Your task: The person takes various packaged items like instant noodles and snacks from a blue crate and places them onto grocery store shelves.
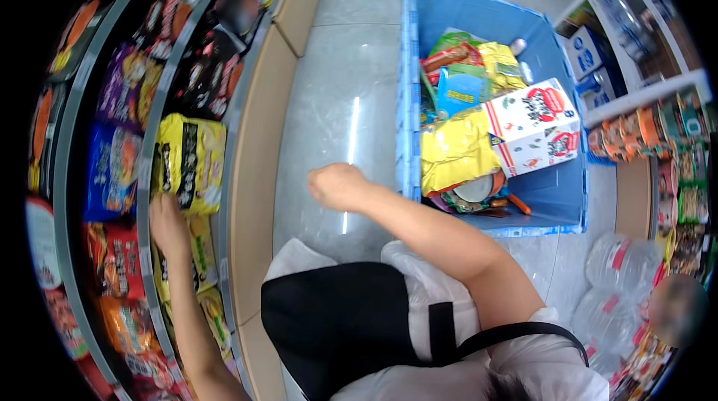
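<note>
At the shelf on the left, my left hand (168, 221) touches the lower edge of a yellow instant noodle pack (196, 163); whether its fingers grip the pack cannot be told. My right hand (337, 185) is held over the grey tiled floor between the shelf and a blue plastic crate (409, 92), its fingers curled with nothing seen in them. Inside the crate lie a white printed carton (533, 126), a shiny yellow pack (460, 151), a blue and green packet (463, 90), a round-lidded tub (474, 189) and several other packets.
Blue (112, 171), purple (123, 87) and red (118, 261) noodle packs fill the left shelves. Right of the crate stand a white rack (645, 99) with stacked cup noodles (645, 132) and large clear water bottles (617, 266). A beige shelf base (258, 177) edges the aisle.
</note>
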A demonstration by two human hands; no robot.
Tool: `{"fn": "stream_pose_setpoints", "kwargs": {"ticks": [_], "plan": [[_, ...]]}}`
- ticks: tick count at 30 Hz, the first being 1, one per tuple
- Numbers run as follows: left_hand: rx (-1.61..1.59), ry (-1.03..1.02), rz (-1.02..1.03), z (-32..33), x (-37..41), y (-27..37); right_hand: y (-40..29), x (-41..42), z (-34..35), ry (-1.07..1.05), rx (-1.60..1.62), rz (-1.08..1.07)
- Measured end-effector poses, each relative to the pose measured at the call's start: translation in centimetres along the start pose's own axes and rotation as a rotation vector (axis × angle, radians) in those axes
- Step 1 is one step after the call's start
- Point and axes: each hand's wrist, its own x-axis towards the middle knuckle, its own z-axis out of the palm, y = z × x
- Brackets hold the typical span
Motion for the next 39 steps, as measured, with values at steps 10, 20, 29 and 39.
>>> {"fn": "stream_pose_setpoints", "kwargs": {"ticks": [10,20,29,39], "plan": [[0.331,-0.112,-0.245,-3.8,-11.8,-1.0,4.1,-12.6,-11.0,0.654,-0.092,0.315],[0.112,-0.377,-0.202,-5.4,-11.1,-1.3,12.6,-18.7,-11.3,-0.036,-0.962,0.225],[0.482,-0.331,-0.259,-4.6,-11.6,-2.6,14.3,-15.5,-16.1,0.067,-0.885,-0.103],[0.178,-0.448,-0.002,-6.4,-11.8,-2.3,12.8,-14.7,-18.9,-0.078,-0.782,-0.344]]}}
